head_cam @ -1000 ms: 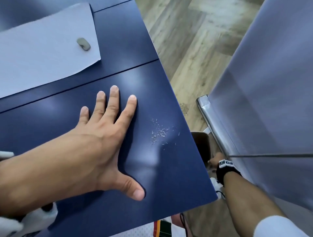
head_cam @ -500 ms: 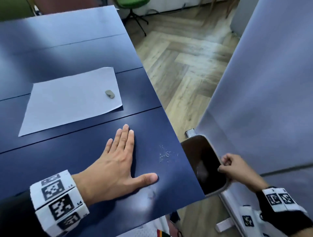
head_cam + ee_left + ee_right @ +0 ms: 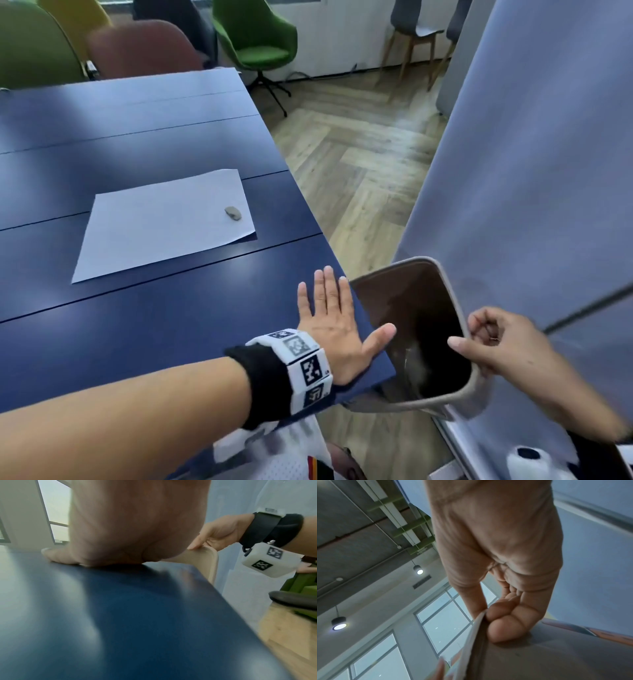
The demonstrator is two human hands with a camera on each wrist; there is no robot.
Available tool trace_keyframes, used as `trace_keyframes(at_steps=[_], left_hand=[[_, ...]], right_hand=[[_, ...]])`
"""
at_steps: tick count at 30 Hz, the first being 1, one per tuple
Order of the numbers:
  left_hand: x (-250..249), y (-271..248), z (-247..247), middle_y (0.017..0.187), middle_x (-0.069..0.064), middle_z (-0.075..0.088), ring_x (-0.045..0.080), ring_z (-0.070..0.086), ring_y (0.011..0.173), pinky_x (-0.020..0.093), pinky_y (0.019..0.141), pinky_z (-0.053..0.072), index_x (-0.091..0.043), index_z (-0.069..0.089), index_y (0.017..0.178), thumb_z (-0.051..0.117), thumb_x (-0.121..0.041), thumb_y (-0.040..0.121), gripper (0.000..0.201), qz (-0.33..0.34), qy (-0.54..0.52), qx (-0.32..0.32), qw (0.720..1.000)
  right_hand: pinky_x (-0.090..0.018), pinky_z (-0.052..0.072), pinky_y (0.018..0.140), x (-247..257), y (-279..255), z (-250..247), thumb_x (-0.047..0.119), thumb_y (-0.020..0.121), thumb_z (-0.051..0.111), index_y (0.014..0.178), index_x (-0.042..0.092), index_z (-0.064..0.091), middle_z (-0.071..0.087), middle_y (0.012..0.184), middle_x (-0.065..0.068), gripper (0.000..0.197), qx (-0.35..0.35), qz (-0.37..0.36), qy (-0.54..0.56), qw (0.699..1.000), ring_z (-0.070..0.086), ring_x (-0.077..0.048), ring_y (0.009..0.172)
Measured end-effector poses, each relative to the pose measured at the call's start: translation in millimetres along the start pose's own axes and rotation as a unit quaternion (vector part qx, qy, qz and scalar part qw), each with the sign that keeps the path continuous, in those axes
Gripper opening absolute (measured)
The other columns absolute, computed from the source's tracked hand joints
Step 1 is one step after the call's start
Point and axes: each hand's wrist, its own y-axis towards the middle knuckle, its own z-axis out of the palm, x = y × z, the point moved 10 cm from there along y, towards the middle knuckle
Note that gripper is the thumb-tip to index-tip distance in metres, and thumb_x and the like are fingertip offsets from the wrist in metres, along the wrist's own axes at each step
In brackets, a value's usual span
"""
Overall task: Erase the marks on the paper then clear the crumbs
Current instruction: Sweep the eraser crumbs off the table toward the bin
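A white sheet of paper (image 3: pixel 164 222) lies on the blue table (image 3: pixel 137 325) with a small grey eraser (image 3: pixel 233 213) near its right edge. My left hand (image 3: pixel 330 318) lies flat, fingers straight, at the table's right edge, thumb reaching over it. My right hand (image 3: pixel 493 337) pinches the rim of a beige bin (image 3: pixel 455 301) with a dark inside, held tilted against the table edge. In the left wrist view that bin's rim (image 3: pixel 212 561) sits just past the table corner. Pale specks show inside the bin (image 3: pixel 416 359). No crumbs show on the table.
A grey partition (image 3: pixel 531 171) stands close on the right. Wood floor (image 3: pixel 359 154) lies between it and the table. Green, yellow and maroon chairs (image 3: pixel 257 44) stand beyond the table's far end.
My left hand swept right across the table to its edge, over where the crumbs lay. My right hand raised the bin up against the table edge. The crumbs are gone from the tabletop.
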Motion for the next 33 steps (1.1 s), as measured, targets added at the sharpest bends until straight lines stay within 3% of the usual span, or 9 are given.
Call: trace_keyframes(at_steps=[4, 7, 11, 15, 19, 22, 27, 30, 33], left_hand=[[-69.9, 2.0, -1.4, 0.159, 0.006, -0.031, 0.015, -0.031, 0.145, 0.037, 0.118, -0.02, -0.008, -0.019, 0.154, 0.009, -0.073, 0.09, 0.095, 0.105, -0.11, 0.065, 0.986], [-63.1, -4.8, -33.2, 0.16, 0.002, -0.03, 0.012, -0.025, 0.147, 0.03, 0.12, -0.011, -0.01, -0.017, 0.155, 0.022, -0.054, 0.104, 0.078, 0.132, -0.187, 0.045, 0.972], [41.4, -0.1, -72.0, 0.159, 0.01, -0.031, 0.02, -0.028, 0.146, 0.034, 0.12, -0.012, -0.006, -0.018, 0.153, 0.024, -0.052, 0.103, 0.08, 0.021, -0.075, -0.047, 0.996], [112.5, -12.3, -52.8, 0.155, 0.014, -0.037, 0.024, -0.032, 0.145, 0.043, 0.12, -0.014, -0.005, -0.023, 0.151, 0.011, -0.069, 0.096, 0.091, -0.108, 0.03, -0.039, 0.993], [51.4, -23.3, 2.3, 0.146, 0.011, -0.045, 0.026, -0.044, 0.136, 0.049, 0.111, -0.029, -0.012, -0.036, 0.136, -0.014, -0.082, 0.072, 0.097, -0.054, 0.039, -0.028, 0.997], [-6.7, -12.7, 22.1, 0.151, 0.012, -0.042, 0.026, -0.046, 0.135, 0.05, 0.107, -0.032, -0.013, -0.033, 0.14, -0.028, -0.086, 0.055, 0.112, 0.008, 0.018, -0.017, 1.0], [-68.2, -2.7, 1.7, 0.161, 0.001, -0.028, 0.014, -0.024, 0.148, 0.033, 0.12, -0.016, -0.01, -0.017, 0.154, 0.013, -0.06, 0.101, 0.079, 0.109, -0.226, 0.048, 0.967], [-24.7, -0.3, -36.2, 0.16, 0.001, -0.029, 0.011, -0.023, 0.148, 0.032, 0.122, -0.009, -0.011, -0.019, 0.154, 0.016, -0.057, 0.102, 0.078, 0.092, -0.254, -0.018, 0.963], [66.4, 6.1, -64.9, 0.159, 0.008, -0.032, 0.019, -0.027, 0.147, 0.039, 0.121, -0.011, -0.006, -0.02, 0.153, 0.017, -0.058, 0.101, 0.082, -0.04, -0.136, -0.099, 0.985]], right_hand=[[-0.018, 0.039, 0.039, 6.2, -8.4, -5.9, -0.002, 0.075, 0.077, 0.074, 0.003, 0.056, 0.046, 0.05, 0.001, 0.022, 0.008, -0.001, 0.028, 1.0, 0.04, -0.008, 0.043], [-0.015, 0.037, 0.04, 13.8, -12.1, -7.5, -0.001, 0.076, 0.077, 0.075, 0.005, 0.055, 0.047, 0.054, 0.001, 0.022, 0.012, -0.014, 0.039, 0.999, 0.041, -0.008, 0.046], [-0.016, 0.04, 0.042, 23.6, -15.6, -6.4, 0.0, 0.076, 0.076, 0.078, 0.003, 0.056, 0.048, 0.059, -0.003, 0.021, 0.006, -0.031, 0.033, 0.999, 0.043, -0.013, 0.051], [-0.018, 0.042, 0.042, 28.3, -20.0, -5.2, 0.0, 0.077, 0.076, 0.08, 0.002, 0.056, 0.048, 0.06, -0.005, 0.02, -0.002, -0.037, 0.031, 0.999, 0.044, -0.012, 0.049], [-0.017, 0.042, 0.041, 26.4, -22.0, -4.6, -0.003, 0.076, 0.076, 0.08, 0.0, 0.056, 0.046, 0.059, -0.006, 0.02, -0.011, -0.032, 0.032, 0.999, 0.042, -0.008, 0.046], [-0.017, 0.041, 0.039, 23.9, -24.1, -3.8, -0.005, 0.076, 0.075, 0.081, -0.003, 0.055, 0.046, 0.059, -0.008, 0.02, -0.011, -0.028, 0.042, 0.999, 0.042, -0.008, 0.045], [-0.016, 0.038, 0.039, 21.0, -29.1, -0.9, 0.001, 0.067, 0.078, 0.08, -0.003, 0.055, 0.045, 0.057, -0.006, 0.027, -0.001, -0.019, 0.069, 0.997, 0.041, -0.008, 0.047], [-0.015, 0.037, 0.038, 20.7, -31.3, -2.5, -0.008, 0.073, 0.075, 0.079, -0.004, 0.054, 0.043, 0.057, -0.006, 0.022, -0.005, -0.027, 0.069, 0.997, 0.038, -0.007, 0.045], [-0.015, 0.037, 0.038, 18.5, -34.4, -1.4, -0.009, 0.075, 0.074, 0.078, -0.003, 0.054, 0.043, 0.057, -0.006, 0.021, -0.003, -0.029, 0.067, 0.997, 0.038, -0.008, 0.045]])
